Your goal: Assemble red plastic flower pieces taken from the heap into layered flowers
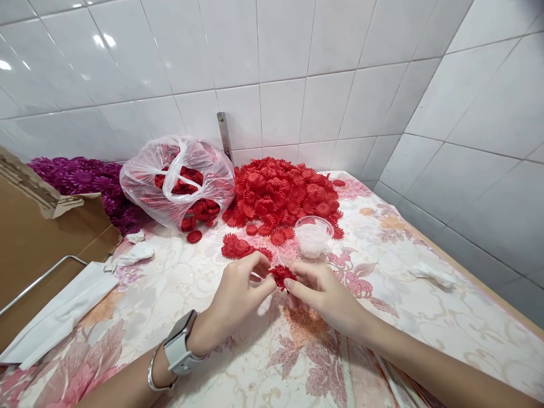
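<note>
One wide, pale tablecloth printed with pink and orange flowers (238, 371), spread below. Upon it, near the white tiled wall (280, 107), a large, loose heap of fringed red flower-shaped pieces (284, 198); just beside its near right side, a round bowl of clear plastic (306, 248). Lower, near the middle, the left hand (238, 289) and the right hand (327, 292), angled inward, facing each other over the cloth. Right thumb and fingers nearly together, pinching one small, round, dark-red fringed flower (281, 275), placed between both hands; left thumb and forefinger curved to its left edge — contact or only nearness, impossible to tell. Judging by look — very light, not slippery, with soft fringe, easy to bend. Best taken gently by the firmer middle, not by the fringe tips.
</note>
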A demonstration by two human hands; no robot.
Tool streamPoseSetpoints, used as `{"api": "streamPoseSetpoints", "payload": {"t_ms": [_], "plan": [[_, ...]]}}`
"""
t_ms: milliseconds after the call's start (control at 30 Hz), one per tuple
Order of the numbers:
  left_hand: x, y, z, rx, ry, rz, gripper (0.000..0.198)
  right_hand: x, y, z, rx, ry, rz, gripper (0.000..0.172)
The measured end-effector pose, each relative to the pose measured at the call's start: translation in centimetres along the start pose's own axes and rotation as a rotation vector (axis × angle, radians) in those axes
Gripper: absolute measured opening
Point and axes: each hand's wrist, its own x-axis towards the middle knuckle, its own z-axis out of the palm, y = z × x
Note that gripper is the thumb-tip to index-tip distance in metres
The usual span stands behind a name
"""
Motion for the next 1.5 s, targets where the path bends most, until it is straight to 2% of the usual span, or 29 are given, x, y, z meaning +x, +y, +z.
{"api": "streamPoseSetpoints", "payload": {"t_ms": [133,267,367,467,600,700,767,867,1033,1100,1167,1267,1500], "plan": [[-0.2,0.2,0.2,-0.056,-0.026,-0.013,0.002,-0.3,0.3,0.5,0.028,-0.004,0.052,0.019],[-0.1,0.1,-0.2,-0.094,-0.083,-0.044,0.021,-0.3,0.7,0.6,-0.096,0.050,0.003,0.024],[0.1,0.3,-0.6,-0.005,-0.078,-0.024,0.015,-0.3,0.5,0.4,-0.154,0.061,-0.018,0.024],[0.0,0.5,-0.6,0.188,-0.041,0.019,0.008,-0.5,0.3,0.5,-0.224,0.087,-0.054,0.025],[-0.5,0.3,0.1,0.440,-0.077,0.109,0.020,-0.7,0.3,0.9,-0.336,0.147,-0.116,0.023],[-0.9,0.1,0.5,0.489,-0.099,0.179,0.023,-0.6,0.4,0.9,-0.379,0.183,-0.113,0.022],[-0.9,0.1,0.4,0.456,-0.109,0.221,0.019,-0.5,0.4,0.8,-0.378,0.154,-0.136,0.018],[-0.8,0.4,-0.1,0.234,-0.193,0.193,0.018,-0.5,0.3,0.6,-0.234,0.085,-0.129,0.018],[-0.7,1.1,-0.2,-0.381,-0.314,-0.037,0.028,-0.5,0.0,0.6,0.365,-0.028,0.075,0.028],[-0.7,1.1,0.2,-0.612,-0.394,-0.088,0.034,-0.4,0.0,0.8,0.522,-0.024,0.091,0.032],[-0.6,0.9,0.6,-0.799,-0.420,-0.111,0.034,-0.4,0.0,1.0,0.672,0.008,0.135,0.034],[-0.4,0.6,1.1,-0.970,-0.376,-0.154,0.034,-0.4,0.1,1.3,0.872,0.034,0.229,0.034],[-0.3,0.6,1.7,-1.204,-0.467,-0.282,0.041,-0.4,0.1,1.7,1.084,0.049,0.291,0.029]]}}
